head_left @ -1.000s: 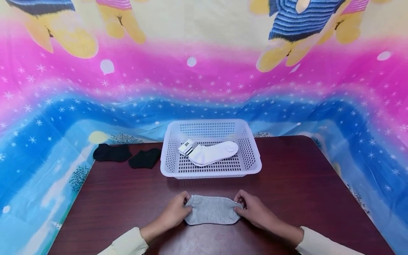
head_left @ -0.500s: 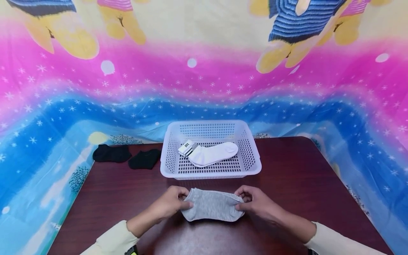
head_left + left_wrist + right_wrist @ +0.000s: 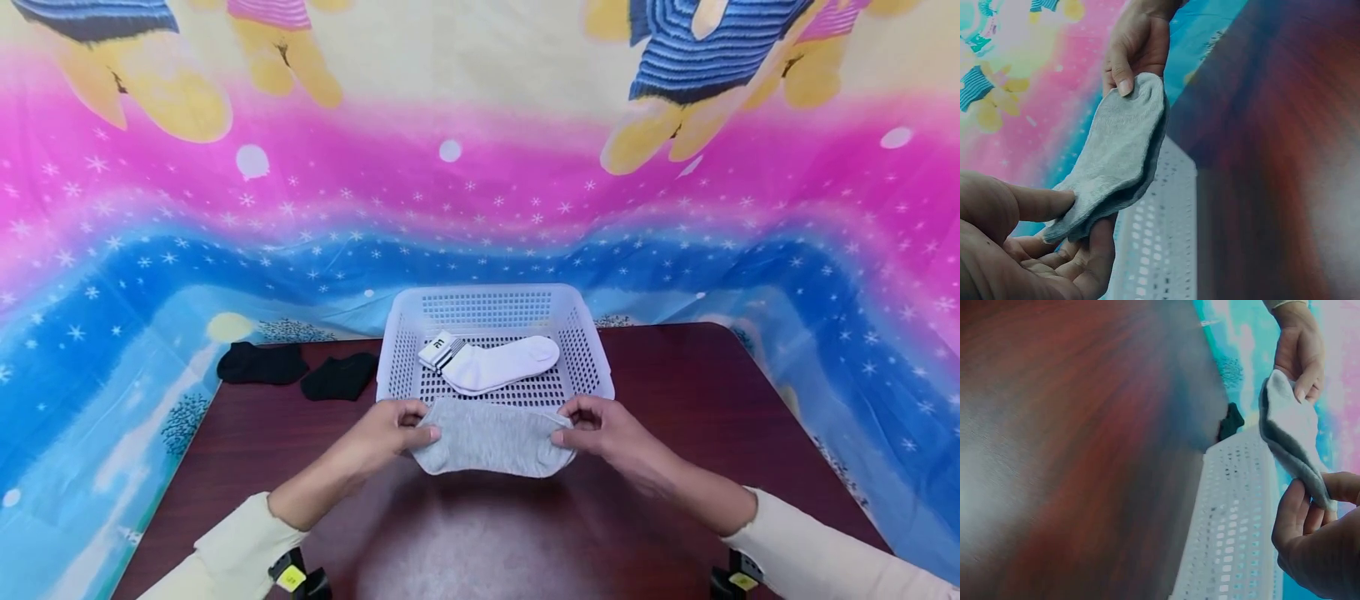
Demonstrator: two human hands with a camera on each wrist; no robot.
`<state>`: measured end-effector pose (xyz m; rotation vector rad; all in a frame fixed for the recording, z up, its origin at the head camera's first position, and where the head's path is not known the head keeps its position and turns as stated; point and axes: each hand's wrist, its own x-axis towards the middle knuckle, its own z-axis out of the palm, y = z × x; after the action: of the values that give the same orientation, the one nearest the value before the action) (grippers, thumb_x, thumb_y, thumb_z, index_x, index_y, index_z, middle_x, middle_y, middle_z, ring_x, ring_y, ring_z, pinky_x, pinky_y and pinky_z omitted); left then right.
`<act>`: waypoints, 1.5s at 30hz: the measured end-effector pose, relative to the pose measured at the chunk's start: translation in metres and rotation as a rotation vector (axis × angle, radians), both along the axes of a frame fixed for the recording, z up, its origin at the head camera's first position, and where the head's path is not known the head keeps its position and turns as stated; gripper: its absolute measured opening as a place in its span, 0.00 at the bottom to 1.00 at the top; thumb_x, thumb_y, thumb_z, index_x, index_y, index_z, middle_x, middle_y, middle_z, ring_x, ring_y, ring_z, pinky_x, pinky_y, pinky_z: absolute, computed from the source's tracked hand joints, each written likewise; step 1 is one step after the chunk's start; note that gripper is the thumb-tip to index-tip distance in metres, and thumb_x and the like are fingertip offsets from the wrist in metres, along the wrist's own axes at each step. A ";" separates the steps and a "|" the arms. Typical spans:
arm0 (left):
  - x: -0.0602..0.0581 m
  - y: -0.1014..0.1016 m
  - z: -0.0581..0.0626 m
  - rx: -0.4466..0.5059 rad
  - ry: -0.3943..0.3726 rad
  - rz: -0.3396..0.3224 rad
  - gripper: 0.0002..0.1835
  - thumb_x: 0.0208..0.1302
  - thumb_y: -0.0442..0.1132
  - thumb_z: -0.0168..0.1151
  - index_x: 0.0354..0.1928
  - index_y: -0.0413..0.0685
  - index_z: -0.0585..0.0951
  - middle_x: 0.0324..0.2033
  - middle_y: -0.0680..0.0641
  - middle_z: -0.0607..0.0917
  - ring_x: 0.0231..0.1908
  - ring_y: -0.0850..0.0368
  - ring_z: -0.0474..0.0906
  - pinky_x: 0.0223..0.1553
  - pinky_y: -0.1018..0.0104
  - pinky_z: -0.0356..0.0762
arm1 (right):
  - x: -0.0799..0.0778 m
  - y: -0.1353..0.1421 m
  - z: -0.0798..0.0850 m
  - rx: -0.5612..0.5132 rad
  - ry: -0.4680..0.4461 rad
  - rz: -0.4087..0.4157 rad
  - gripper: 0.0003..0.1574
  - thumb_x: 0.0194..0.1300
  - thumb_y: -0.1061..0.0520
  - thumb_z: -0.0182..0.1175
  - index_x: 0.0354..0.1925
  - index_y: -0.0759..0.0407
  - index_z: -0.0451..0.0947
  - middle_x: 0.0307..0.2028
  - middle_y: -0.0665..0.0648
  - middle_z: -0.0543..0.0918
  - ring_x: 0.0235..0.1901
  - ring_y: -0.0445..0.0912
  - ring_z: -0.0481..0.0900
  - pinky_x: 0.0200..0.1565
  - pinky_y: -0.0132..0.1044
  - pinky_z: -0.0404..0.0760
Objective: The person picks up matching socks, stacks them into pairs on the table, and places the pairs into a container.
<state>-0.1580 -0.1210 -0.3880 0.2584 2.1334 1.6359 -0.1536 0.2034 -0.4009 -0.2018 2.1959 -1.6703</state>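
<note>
Head view: the grey socks are held off the table, with a shadow cast beneath. Their long axis is laid from left to right, roughly parallel to the near side of the white basket, whose front rim is partly covered by them. One end is pinched by the left hand, the other by the right hand; the thumbs are placed on the near face, and neither hand is set clearly closer to the basket. Inside the basket, white socks are laid; to its left, two black socks are seen on the table.

Left wrist view: the socks are stretched from the near left fingers to the far right hand, with two layers parted along the lower edge. The perforated basket wall is seen beyond them; whether it is touched cannot be told.

Right wrist view: the near end is clamped between right thumb and fingers, the far end by the left hand. A dark item is glimpsed past the basket's corner.
</note>
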 end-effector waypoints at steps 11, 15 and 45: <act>-0.025 -0.007 0.026 -0.018 -0.086 0.097 0.15 0.68 0.38 0.57 0.51 0.37 0.80 0.44 0.43 0.85 0.37 0.57 0.82 0.40 0.63 0.79 | -0.029 -0.008 0.030 -0.045 -0.004 -0.023 0.24 0.58 0.56 0.67 0.47 0.69 0.73 0.44 0.62 0.79 0.37 0.48 0.81 0.43 0.42 0.81; -0.037 -0.004 0.031 -0.026 -0.118 0.136 0.16 0.69 0.38 0.56 0.54 0.38 0.78 0.47 0.42 0.82 0.38 0.56 0.82 0.46 0.56 0.80 | -0.044 -0.011 0.039 -0.020 0.000 -0.059 0.24 0.59 0.53 0.68 0.47 0.66 0.73 0.44 0.61 0.81 0.37 0.48 0.82 0.41 0.41 0.81; -0.149 0.029 0.015 -0.410 0.003 0.269 0.17 0.59 0.29 0.56 0.16 0.47 0.64 0.27 0.49 0.75 0.24 0.58 0.70 0.27 0.69 0.75 | -0.170 -0.046 0.040 0.545 0.063 0.076 0.24 0.64 0.63 0.59 0.59 0.63 0.71 0.52 0.61 0.74 0.45 0.50 0.78 0.44 0.39 0.81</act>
<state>-0.3075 -0.0924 -0.3727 -0.1596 2.5273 1.2807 -0.3232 0.1577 -0.3611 -0.1862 2.5563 -0.9842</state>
